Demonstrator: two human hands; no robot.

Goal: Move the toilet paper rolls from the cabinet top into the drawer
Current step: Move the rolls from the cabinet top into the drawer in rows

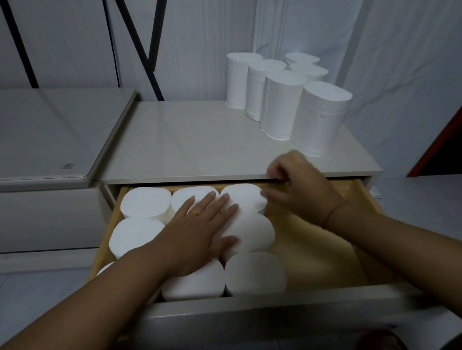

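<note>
2 hands [201,230] on drawer [335,249] rolls [248,231]

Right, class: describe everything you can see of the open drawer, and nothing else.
The drawer is pulled out from under the pale cabinet top. It has light wooden inner walls and floor and a grey-white front panel. White toilet paper rolls stand packed on end across its left and middle; the right side is bare. The left hand lies flat on the rolls, and the right hand reaches in at the back.

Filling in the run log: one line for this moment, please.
left hand flat on drawer rolls | right hand at back roll | drawer open | rolls on cabinet top remain
</note>
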